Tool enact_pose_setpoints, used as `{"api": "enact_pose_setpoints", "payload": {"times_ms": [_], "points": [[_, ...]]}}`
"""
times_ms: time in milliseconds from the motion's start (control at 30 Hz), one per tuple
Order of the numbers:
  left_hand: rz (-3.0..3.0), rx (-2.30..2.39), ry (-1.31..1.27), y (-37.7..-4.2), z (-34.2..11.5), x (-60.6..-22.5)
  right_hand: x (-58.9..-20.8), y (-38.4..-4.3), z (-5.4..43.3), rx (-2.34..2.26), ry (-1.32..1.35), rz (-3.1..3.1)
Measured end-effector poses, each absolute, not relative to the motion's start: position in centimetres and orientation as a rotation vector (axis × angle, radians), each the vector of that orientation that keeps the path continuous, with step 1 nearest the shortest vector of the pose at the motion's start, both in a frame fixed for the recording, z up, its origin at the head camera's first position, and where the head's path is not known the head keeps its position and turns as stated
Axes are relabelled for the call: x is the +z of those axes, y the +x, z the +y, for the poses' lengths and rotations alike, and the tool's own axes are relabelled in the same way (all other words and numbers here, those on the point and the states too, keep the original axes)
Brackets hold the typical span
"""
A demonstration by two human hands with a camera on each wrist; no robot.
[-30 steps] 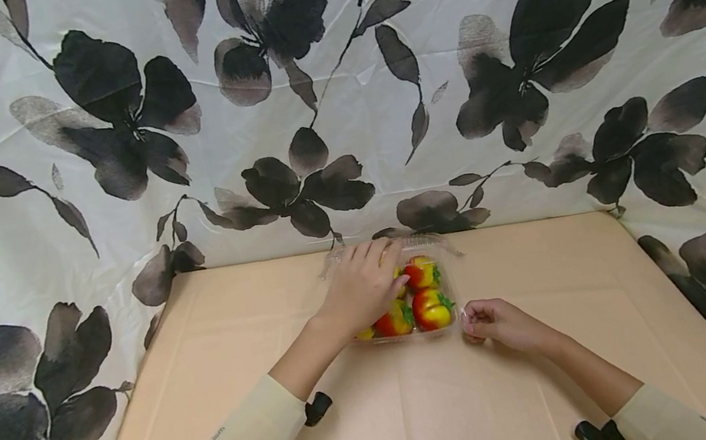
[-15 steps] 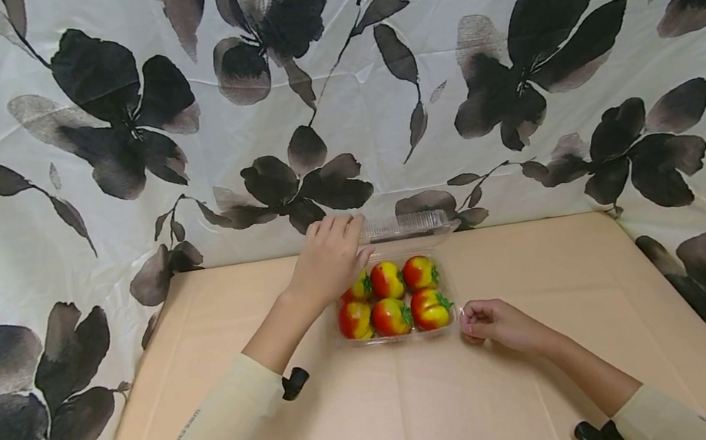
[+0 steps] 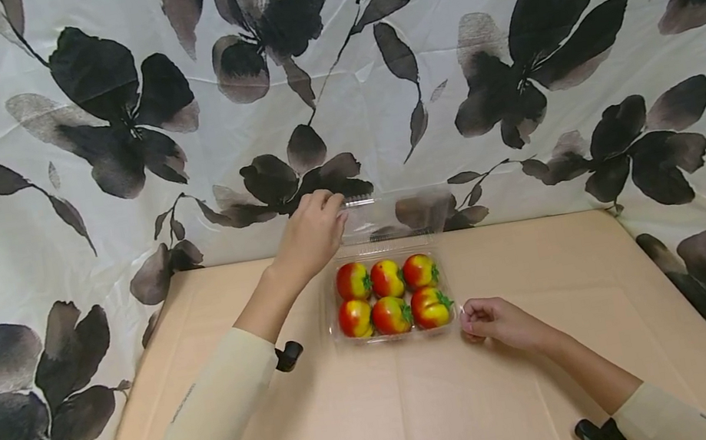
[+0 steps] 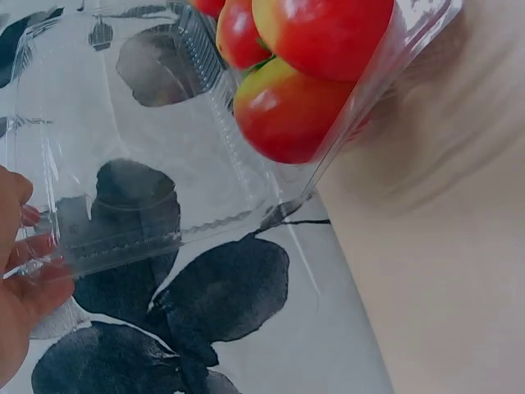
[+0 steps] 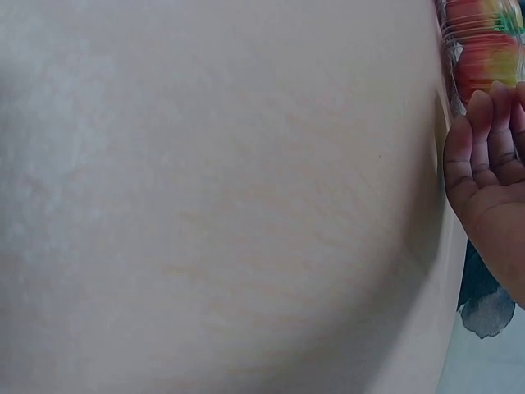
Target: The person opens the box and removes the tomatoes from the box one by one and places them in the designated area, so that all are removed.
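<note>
A clear plastic clamshell box (image 3: 373,340) sits near the table's far edge. Several red-and-yellow fruits (image 3: 387,279) with green leaf tops lie inside in two rows; their exact kind is unclear. Its hinged lid (image 3: 404,213) stands raised at the back, against the cloth. My left hand (image 3: 311,231) grips the lid's upper left corner; in the left wrist view its thumb and fingers (image 4: 45,287) pinch the clear edge. At the box's front right corner, my right hand (image 3: 503,323) has curled fingers and pinches the rim. In the right wrist view the contact is partly hidden.
A tan board-like tabletop (image 3: 427,410) spreads under the box and both forearms. Behind and beside it hangs a white cloth (image 3: 406,118) with dark floral print. Black wrist cameras (image 3: 599,436) are strapped at both sleeves.
My left hand has moved back, up and leftward, swinging the lid from low over the fruits to upright and open. The right hand has stayed at the box's corner.
</note>
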State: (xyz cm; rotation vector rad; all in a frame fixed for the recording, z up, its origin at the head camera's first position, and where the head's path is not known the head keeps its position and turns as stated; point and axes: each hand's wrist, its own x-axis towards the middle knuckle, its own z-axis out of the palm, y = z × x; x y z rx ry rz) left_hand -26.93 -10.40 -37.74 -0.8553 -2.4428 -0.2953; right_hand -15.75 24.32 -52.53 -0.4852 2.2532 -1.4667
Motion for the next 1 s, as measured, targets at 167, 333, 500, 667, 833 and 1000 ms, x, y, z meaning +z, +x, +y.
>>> {"api": "enact_pose_setpoints", "payload": {"times_ms": [167,333,500,667,833,1000], "points": [[-2.503,-0.319,-0.825,-27.7,-10.4,-37.6,-52.7,-16.0,24.5,-1.471,-0.496,2.247],[-2.558,-0.3,-0.818,-28.4,-10.3,-37.6,-52.7,-16.3,24.7,-1.464,-0.519,2.25],[-2.625,-0.273,-0.781,-29.0,-10.2,-37.6,-52.5,-16.4,24.9,-1.472,-0.532,2.248],[-2.685,-0.266,-0.743,-29.8,-10.3,-37.6,-52.3,-16.4,24.9,-1.472,-0.515,2.243],[-2.715,-0.29,-0.732,-30.2,-10.4,-37.7,-52.1,-16.3,24.9,-1.457,-0.53,2.255],[-2.717,-0.301,-0.735,-30.1,-10.5,-37.7,-52.0,-16.2,24.9,-1.463,-0.531,2.255]]}}
